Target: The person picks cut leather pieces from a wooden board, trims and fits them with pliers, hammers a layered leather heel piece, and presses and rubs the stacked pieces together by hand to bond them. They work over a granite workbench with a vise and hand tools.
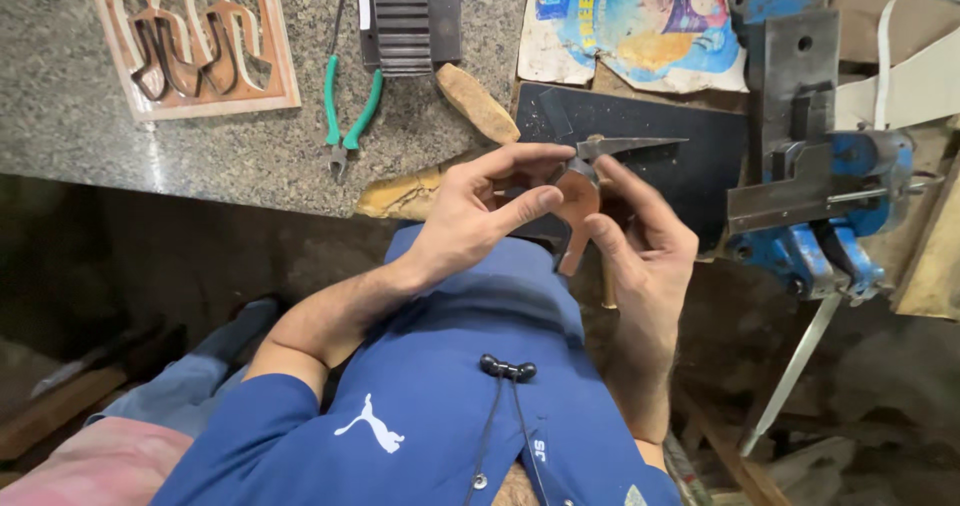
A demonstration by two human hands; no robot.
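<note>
While both hands close on it, a curved leather piece (577, 211) is held up over the counter (200, 136) edge for fitting.

The left hand (470, 216) pinches the piece between thumb and forefinger, fingers curled shut; the right hand (645, 251) grips its other side together with a pointed metal blade (625, 147) lying across the top. It looks like a trimming or shaping step; the next move calls for a steady grip. Green-handled pliers (345, 116) and a blue vise (820, 196) sit nearby.
</note>
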